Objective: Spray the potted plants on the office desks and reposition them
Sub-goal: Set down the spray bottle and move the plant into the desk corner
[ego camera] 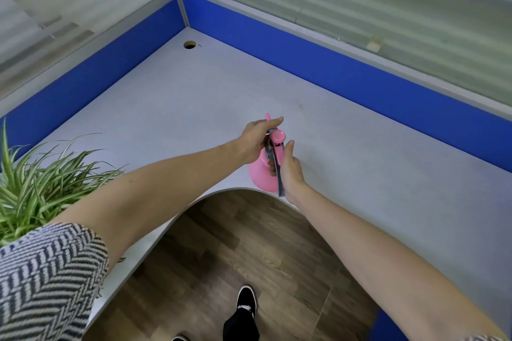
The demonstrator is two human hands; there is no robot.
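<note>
A pink spray bottle [261,174] with a grey handle stands near the curved front edge of the grey corner desk [194,97]. My left hand [256,140] wraps the bottle's top from the left, thumb stretched over the nozzle. My right hand [289,169] holds the grey handle on the bottle's right side. A spider plant [41,188] with long striped green leaves sits at the desk's left end, under my left arm; its pot is hidden behind my sleeve.
Blue partition panels [332,69] topped with frosted glass enclose the desk at the back and left. A round cable hole [189,44] lies near the far corner. Wood floor and my black shoe [246,299] show in the desk's cut-out.
</note>
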